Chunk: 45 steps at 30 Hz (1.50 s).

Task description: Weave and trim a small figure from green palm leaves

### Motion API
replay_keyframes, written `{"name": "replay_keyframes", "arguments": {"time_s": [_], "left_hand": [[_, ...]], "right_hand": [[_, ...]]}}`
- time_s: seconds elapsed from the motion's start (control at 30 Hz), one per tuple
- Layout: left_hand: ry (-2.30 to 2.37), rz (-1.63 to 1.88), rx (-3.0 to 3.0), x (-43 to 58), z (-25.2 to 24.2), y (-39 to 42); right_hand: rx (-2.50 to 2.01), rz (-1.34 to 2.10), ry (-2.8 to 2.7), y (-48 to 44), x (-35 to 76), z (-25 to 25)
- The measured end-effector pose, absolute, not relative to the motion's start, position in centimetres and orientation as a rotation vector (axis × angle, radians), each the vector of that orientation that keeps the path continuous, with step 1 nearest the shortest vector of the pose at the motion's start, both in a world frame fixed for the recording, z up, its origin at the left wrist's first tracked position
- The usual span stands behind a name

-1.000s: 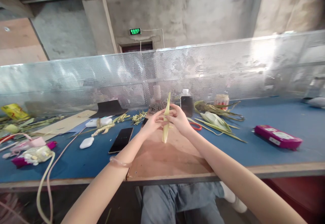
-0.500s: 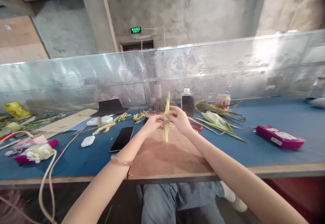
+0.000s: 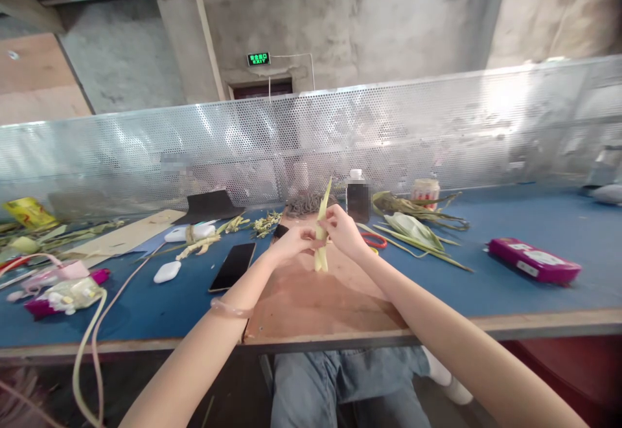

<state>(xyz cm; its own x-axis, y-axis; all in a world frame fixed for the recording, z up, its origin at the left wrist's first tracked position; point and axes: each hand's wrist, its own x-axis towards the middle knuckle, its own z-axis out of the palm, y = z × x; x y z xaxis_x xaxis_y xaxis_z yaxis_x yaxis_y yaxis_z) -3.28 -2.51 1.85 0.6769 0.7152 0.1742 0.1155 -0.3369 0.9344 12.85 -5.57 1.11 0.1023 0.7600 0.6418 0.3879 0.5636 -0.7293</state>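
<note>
A pale green husk strip [image 3: 321, 258] stands nearly upright over the brown board [image 3: 291, 311], its pointed tip up and its lower end split in two. My left hand [image 3: 299, 243] pinches it around the middle from the left. From the right, my right hand [image 3: 341, 227] is closed on it slightly higher up. Behind my hands lies a heap of grey twisted cord [image 3: 308, 204] at the board's far end. Red-handled scissors [image 3: 375, 241] lie just right of my right hand, partly hidden.
A black phone [image 3: 233, 267] and a white case [image 3: 167, 272] lie on the left. Husks [image 3: 413, 230], a jar [image 3: 426, 193] and a dark-labelled bottle [image 3: 358, 200] stand or lie right of centre. A magenta pack [image 3: 533, 259] is further right. A perforated metal screen [image 3: 413, 123] borders the back.
The strip's tip has tilted to the right and its lower end has spread into two parts. My left hand has moved slightly down, and my right hand has shifted a little lower.
</note>
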Motion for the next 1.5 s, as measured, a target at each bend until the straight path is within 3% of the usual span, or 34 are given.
{"name": "replay_keyframes", "arguments": {"time_s": [0.23, 0.5, 1.33, 1.5], "left_hand": [[0.622, 0.616, 1.916, -3.3, 1.6, -2.3], [0.776, 0.737, 1.925, -3.1, 1.4, -2.0], [0.728, 0.786, 1.820, -3.2, 1.3, -1.8], [0.759, 0.819, 1.859, -3.1, 1.6, -2.4]], "right_hand": [[-1.076, 0.344, -1.479, -6.0, 12.7, 1.4], [-1.034, 0.513, -1.468, -5.8, 12.8, 1.4], [-1.105, 0.260, -1.586, -5.2, 12.8, 0.9], [-1.152, 0.429, -1.534, -4.2, 13.2, 0.4]]}}
